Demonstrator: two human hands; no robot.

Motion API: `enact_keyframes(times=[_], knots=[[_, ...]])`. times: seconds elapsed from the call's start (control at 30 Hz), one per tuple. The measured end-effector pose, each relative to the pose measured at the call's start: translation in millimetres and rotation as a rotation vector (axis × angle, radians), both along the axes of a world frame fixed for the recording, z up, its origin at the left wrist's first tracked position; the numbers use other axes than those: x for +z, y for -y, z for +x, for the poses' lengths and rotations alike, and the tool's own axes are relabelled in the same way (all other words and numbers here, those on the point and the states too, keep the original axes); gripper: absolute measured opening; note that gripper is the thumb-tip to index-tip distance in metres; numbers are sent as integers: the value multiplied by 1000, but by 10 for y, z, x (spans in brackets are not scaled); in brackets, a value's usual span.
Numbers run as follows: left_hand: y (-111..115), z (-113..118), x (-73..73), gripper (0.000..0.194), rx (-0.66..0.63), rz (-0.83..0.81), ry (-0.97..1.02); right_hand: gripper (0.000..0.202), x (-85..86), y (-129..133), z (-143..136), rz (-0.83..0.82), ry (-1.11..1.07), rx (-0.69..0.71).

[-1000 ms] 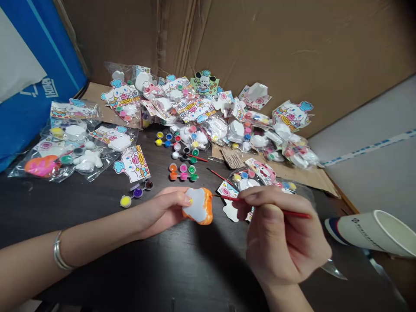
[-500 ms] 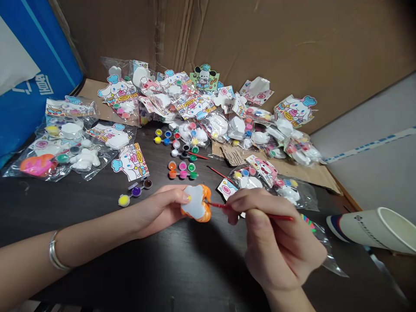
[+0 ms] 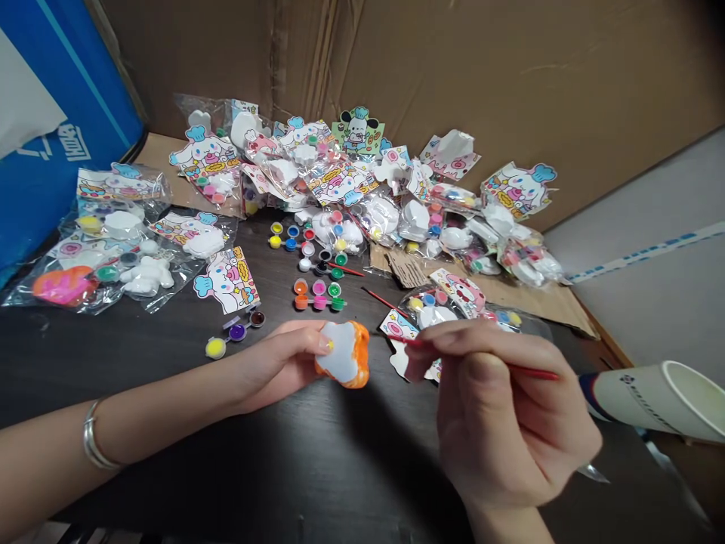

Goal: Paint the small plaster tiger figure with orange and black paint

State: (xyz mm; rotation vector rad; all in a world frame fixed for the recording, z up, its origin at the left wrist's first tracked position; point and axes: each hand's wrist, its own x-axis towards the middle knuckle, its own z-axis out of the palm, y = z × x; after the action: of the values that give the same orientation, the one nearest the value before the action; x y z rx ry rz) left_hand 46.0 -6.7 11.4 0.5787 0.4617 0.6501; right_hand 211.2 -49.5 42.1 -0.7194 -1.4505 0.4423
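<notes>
Between the thumb and fingers of my left hand is a small squishy toy, with a pale flat face towards me and orange paint around its right edge. A dab of yellow shows on the thumb. My right hand is closed on a thin red paintbrush, its tip pointing left, a short gap from the toy. Beyond the toy sit open paint pots in orange, pink and green. Left of them is a strip of yellow, purple and brown pots.
Bagged white figures with printed cards pile along the cardboard at the back. More bags lie at left. A paper cup lies tilted at right. A second brush rests on the dark table.
My right hand has drawn the paintbrush back to the right, so its tip has left the toy's edge. My left hand has stayed nearly still, with the toy turned slightly.
</notes>
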Motion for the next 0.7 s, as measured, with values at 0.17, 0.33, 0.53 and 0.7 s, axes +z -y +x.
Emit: enact_keyframes(times=[0.17, 0.33, 0.53, 0.7], knots=[[-5, 3, -8, 22, -22, 15, 21, 20, 5, -11, 21, -64, 87, 98], [2, -3, -20, 31, -38, 41, -25, 21, 15, 2, 27, -44, 21, 21], [2, -10, -17, 26, -42, 31, -47, 18, 41, 23, 22, -136, -25, 49], [-9, -17, -24, 26, -33, 56, -61, 17, 49, 30, 39, -189, -7, 53]])
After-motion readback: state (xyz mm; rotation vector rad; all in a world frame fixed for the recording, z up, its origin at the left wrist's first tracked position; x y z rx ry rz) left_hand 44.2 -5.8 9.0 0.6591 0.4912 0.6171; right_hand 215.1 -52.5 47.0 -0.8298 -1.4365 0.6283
